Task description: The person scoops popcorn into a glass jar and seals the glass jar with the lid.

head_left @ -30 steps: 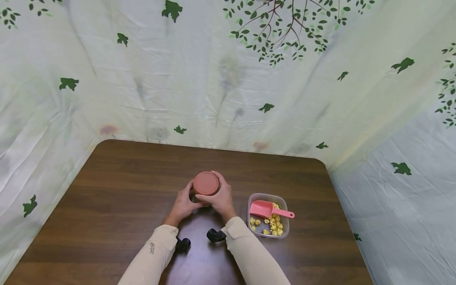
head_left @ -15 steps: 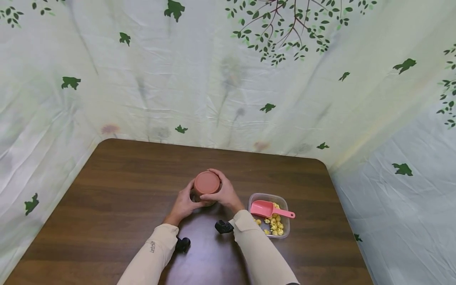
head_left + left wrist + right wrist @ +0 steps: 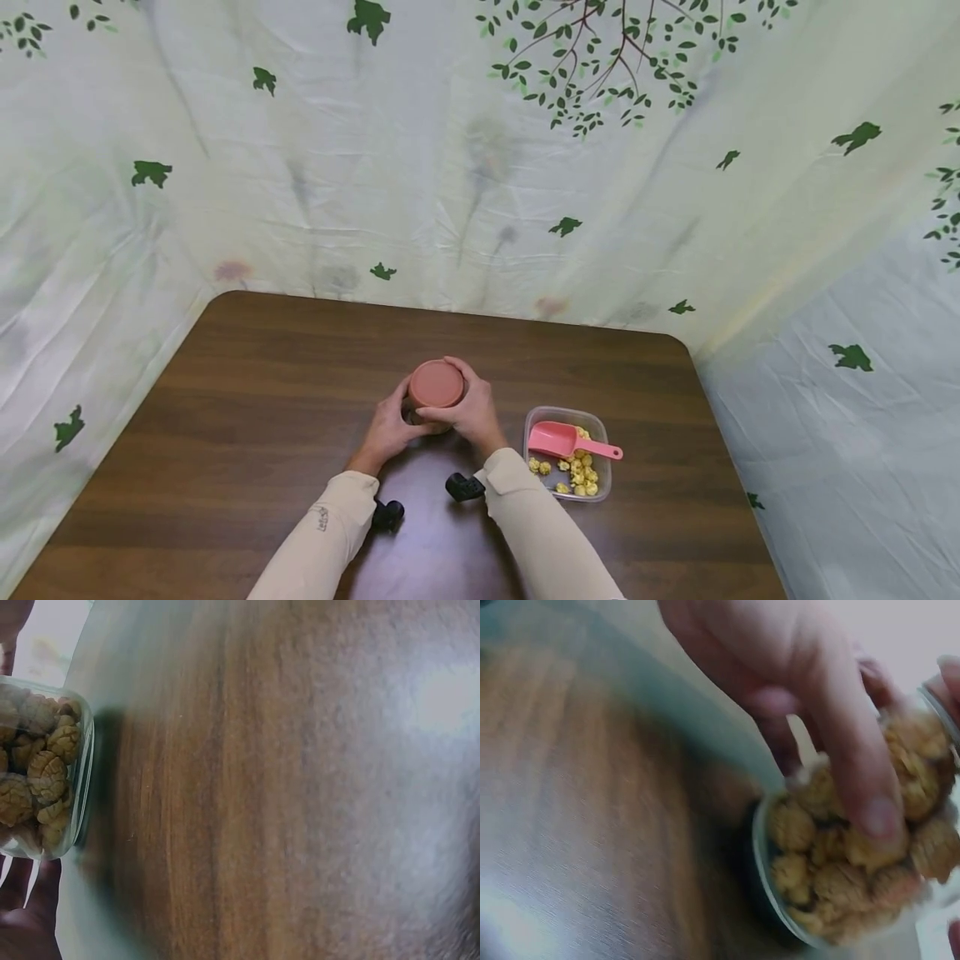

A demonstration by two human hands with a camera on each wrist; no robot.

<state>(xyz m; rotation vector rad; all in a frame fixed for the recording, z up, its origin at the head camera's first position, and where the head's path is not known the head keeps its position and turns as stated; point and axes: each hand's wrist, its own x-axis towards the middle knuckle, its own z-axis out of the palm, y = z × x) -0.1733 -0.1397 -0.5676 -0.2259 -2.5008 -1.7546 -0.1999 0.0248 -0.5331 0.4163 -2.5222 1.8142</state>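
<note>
A clear jar (image 3: 88, 769) filled with caramel popcorn (image 3: 840, 881) stands on the table beneath a round pink lid (image 3: 437, 384). My left hand (image 3: 390, 427) grips the jar low on its left side, the thumb lying across the glass in the right wrist view. With thumb and fingers curled round the lid's edge, my right hand (image 3: 471, 410) holds it from the right. From the head view, both hands and the lid hide most of the glass.
Right of the hands is a clear plastic tub (image 3: 531, 417) with some popcorn (image 3: 581, 477). A pink scoop (image 3: 553, 439) lies across it, handle over the right rim. The brown table (image 3: 285, 375) meets a hanging leaf-print cloth (image 3: 420, 167) behind.
My right hand and wrist swung out to the right, then came partly back left, still at the lid. The left hand and jar stayed nearly in place.
</note>
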